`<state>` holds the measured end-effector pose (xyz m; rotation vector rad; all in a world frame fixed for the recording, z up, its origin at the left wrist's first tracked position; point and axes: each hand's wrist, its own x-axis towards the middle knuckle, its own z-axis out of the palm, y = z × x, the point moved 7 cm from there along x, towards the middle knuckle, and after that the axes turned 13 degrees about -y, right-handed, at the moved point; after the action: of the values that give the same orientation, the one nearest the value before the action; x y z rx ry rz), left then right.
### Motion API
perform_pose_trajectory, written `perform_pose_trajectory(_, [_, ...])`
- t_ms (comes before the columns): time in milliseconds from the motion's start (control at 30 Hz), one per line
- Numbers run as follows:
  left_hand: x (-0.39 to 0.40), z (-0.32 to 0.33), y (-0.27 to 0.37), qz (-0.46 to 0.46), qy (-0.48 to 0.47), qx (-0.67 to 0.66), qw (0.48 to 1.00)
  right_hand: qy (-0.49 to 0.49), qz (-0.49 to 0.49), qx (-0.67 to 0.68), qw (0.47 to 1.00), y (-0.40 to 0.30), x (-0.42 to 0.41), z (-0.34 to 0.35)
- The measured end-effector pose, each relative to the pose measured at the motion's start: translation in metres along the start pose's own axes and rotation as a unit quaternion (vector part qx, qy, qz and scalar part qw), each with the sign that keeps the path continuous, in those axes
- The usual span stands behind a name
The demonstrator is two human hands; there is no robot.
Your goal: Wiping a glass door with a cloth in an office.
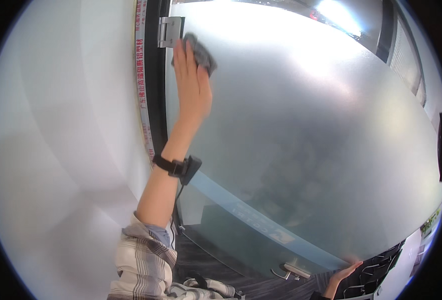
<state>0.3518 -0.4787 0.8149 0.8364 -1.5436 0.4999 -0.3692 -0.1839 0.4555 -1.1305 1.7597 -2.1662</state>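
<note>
My left hand [191,80] is raised high and presses a crumpled grey cloth [202,54] against a frosted glass door [281,123]. The cloth sits just beside the upper metal hinge [171,32], with my fingertips spread over it. A black strap with a small device [185,169] circles my left wrist, and a cable hangs from it. Low on the right, my right hand [343,274] holds the free edge of the door. Some of its fingers show only as a blur at the glass. The metal door handle [292,270] lies to its left.
A black door frame [155,75] carries printed protective tape [140,63] beside a white wall [74,112]. A blue band [243,212] with lettering crosses the glass. Black chairs [367,273] and a white table [397,262] stand beyond the door's edge, above dark flooring [202,258].
</note>
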Motion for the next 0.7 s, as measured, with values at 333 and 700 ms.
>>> perform_pose_trajectory(333, [-0.21,0.023,-0.024,-0.204,-0.048,-0.035,0.977,-0.016,0.016,0.066,0.998,0.018,0.007,0.004])
perform_pose_trajectory(700, [-0.141,0.021,0.013,-0.108,-0.091,-0.019,0.99,-0.058,0.011,0.048,0.997,0.012,0.012,0.017])
